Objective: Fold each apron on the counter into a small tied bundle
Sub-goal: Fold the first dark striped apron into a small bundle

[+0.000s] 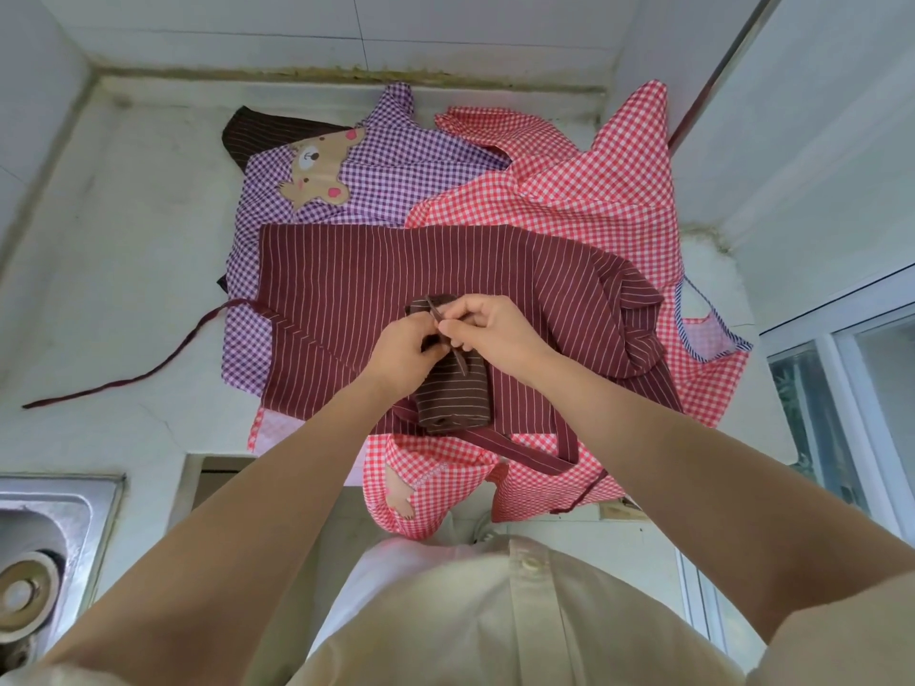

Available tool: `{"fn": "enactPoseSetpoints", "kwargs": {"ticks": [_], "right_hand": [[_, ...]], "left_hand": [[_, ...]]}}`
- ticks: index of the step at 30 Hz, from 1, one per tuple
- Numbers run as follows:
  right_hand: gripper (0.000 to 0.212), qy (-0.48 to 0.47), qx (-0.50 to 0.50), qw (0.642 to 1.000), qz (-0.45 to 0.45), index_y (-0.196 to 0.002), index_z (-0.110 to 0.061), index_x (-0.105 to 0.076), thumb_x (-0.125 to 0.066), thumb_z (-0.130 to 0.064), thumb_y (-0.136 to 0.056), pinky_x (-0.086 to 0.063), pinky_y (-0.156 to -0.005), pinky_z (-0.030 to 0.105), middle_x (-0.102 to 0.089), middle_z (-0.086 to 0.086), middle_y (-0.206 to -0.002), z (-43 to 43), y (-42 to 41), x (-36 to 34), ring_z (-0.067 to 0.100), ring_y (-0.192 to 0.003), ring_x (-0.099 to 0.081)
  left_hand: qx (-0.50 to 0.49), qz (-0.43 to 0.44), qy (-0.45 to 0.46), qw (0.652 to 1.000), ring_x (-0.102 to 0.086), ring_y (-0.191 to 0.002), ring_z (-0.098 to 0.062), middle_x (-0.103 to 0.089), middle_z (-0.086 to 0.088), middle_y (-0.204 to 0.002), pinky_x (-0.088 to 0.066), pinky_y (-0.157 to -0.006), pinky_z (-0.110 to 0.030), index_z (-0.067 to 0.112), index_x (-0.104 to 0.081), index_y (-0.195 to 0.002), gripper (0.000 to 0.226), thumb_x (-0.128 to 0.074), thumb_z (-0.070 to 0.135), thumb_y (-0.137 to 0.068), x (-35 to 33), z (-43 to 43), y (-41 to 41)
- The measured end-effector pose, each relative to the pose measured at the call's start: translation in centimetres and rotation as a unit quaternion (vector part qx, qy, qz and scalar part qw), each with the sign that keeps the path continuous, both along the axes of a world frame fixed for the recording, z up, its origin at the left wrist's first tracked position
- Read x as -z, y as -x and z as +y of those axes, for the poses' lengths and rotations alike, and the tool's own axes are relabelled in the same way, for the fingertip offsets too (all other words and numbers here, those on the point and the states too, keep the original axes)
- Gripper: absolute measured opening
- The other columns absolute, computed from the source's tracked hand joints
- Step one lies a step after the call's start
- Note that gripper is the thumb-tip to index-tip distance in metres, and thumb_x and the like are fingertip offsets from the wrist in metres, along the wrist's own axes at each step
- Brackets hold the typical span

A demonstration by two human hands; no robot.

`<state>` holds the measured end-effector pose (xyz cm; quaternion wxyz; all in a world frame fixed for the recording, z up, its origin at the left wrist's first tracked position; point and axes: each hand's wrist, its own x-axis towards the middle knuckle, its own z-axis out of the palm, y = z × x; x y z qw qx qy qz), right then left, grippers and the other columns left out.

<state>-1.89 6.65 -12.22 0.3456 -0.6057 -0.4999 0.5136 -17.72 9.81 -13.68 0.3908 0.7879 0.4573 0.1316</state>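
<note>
A small rolled bundle of dark brown striped apron lies on a maroon striped apron spread flat on the counter. My left hand and my right hand meet over the bundle's far end, each pinching its thin brown strap. Beneath the maroon apron lie a purple checked apron with a bear patch and a red checked apron. Another dark brown striped piece peeks out at the back left.
The pale counter ends at a tiled back wall. A maroon strap trails left across it. A steel sink sits at the lower left. A window frame stands at the right. Red checked cloth hangs over the front edge.
</note>
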Motion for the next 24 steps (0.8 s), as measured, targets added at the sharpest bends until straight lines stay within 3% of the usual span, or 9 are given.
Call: {"fn": "enactPoseSetpoints", "kwargs": {"ticks": [3, 6, 9, 13, 16, 18, 21, 22, 24], "right_hand": [[0.005, 0.011, 0.013, 1.0, 0.018, -0.096, -0.01, -0.068, -0.065, -0.01, -0.092, -0.053, -0.074, 0.02, -0.07, -0.002, -0.083, 0.3, -0.2, 0.0, 0.002, -0.071, -0.065], [0.012, 0.02, -0.003, 1.0, 0.009, -0.103, -0.012, -0.062, -0.056, -0.006, -0.094, -0.052, -0.076, 0.023, -0.064, 0.001, -0.088, 0.3, -0.4, -0.3, 0.003, -0.073, -0.061], [0.015, 0.024, -0.05, 0.996, -0.066, -0.104, -0.018, -0.06, -0.054, -0.01, -0.092, -0.05, -0.078, 0.026, -0.059, -0.005, -0.085, 0.2, -0.9, -0.5, 0.005, -0.076, -0.057], [0.013, 0.077, 0.056, 0.995, -0.033, -0.098, -0.017, -0.063, -0.054, -0.025, -0.095, -0.043, -0.065, 0.025, -0.056, -0.009, -0.069, 0.1, -2.5, -0.4, 0.002, -0.058, -0.05], [0.012, 0.055, 0.115, 0.975, -0.181, -0.095, -0.023, -0.065, -0.059, -0.033, -0.093, -0.045, -0.088, 0.033, -0.065, -0.01, -0.087, -0.1, -3.9, 0.6, 0.01, -0.089, -0.058], [0.009, -0.023, 0.101, 0.953, -0.284, -0.097, -0.028, -0.068, -0.064, -0.031, -0.09, -0.038, -0.097, 0.037, -0.065, -0.013, -0.102, -0.3, -4.1, 0.6, 0.013, -0.105, -0.051], [0.024, -0.116, 0.013, 0.964, -0.24, -0.112, -0.023, -0.069, -0.068, -0.019, -0.088, -0.044, -0.086, 0.022, -0.062, -0.008, -0.12, 0.2, -2.9, -0.3, 0.005, -0.085, -0.055], [0.029, -0.103, -0.031, 0.97, -0.219, -0.117, -0.02, -0.067, -0.068, -0.015, -0.088, -0.045, -0.085, 0.018, -0.061, -0.007, -0.123, 0.4, -2.2, -0.4, 0.001, -0.078, -0.056], [0.031, -0.052, -0.098, 0.97, -0.217, -0.12, -0.018, -0.066, -0.068, -0.014, -0.089, -0.05, -0.088, 0.023, -0.064, -0.005, -0.114, 0.8, -0.9, 0.0, 0.0, -0.075, -0.057]], "left_hand": [[-0.012, 0.002, 0.005, 1.0, -0.057, -0.095, -0.013, -0.064, 0.002, -0.099, -0.043, -0.091, -0.027, 0.008, -0.072, -0.1, 0.014, -0.062, 0.006, -0.092, 0.4, 0.3, 0.3], [-0.023, -0.014, 0.009, 1.0, -0.057, -0.087, -0.008, -0.064, 0.006, -0.092, -0.044, -0.086, -0.023, 0.011, -0.07, -0.09, 0.014, -0.059, 0.006, -0.094, 0.4, 0.4, 0.3], [-0.029, -0.035, 0.039, 0.998, -0.058, -0.078, -0.001, -0.064, 0.011, -0.083, -0.044, -0.078, -0.014, 0.019, -0.065, -0.09, 0.018, -0.053, 0.01, -0.098, 0.2, 0.4, 0.4], [-0.075, -0.094, 0.104, 0.987, -0.062, -0.072, 0.0, -0.069, 0.003, -0.08, -0.048, -0.076, -0.011, 0.016, -0.062, -0.092, 0.019, -0.046, 0.01, -0.101, 0.2, 0.6, 0.6], [-0.096, -0.101, 0.122, 0.983, -0.063, -0.073, -0.005, -0.07, 0.0, -0.08, -0.05, -0.078, -0.014, 0.014, -0.061, -0.095, 0.019, -0.044, 0.008, -0.102, 0.2, 0.8, 0.6], [-0.096, -0.101, 0.13, 0.982, -0.063, -0.073, -0.007, -0.07, -0.001, -0.08, -0.05, -0.076, -0.014, 0.012, -0.059, -0.098, 0.018, -0.042, 0.006, -0.102, 0.2, 0.8, 0.5], [-0.081, -0.101, 0.113, 0.985, -0.063, -0.073, -0.009, -0.069, -0.003, -0.08, -0.049, -0.073, -0.014, 0.009, -0.052, -0.104, 0.014, -0.039, 0.003, -0.102, 0.2, 0.9, 0.4], [-0.076, -0.102, 0.106, 0.986, -0.064, -0.073, -0.011, -0.069, -0.003, -0.079, -0.049, -0.073, -0.014, 0.008, -0.05, -0.106, 0.013, -0.039, 0.002, -0.101, 0.2, 0.9, 0.5], [-0.074, -0.101, 0.097, 0.987, -0.067, -0.075, -0.015, -0.069, -0.005, -0.08, -0.05, -0.072, -0.016, 0.007, -0.048, -0.107, 0.013, -0.04, 0.0, -0.1, 0.2, 1.0, 0.6]]}}
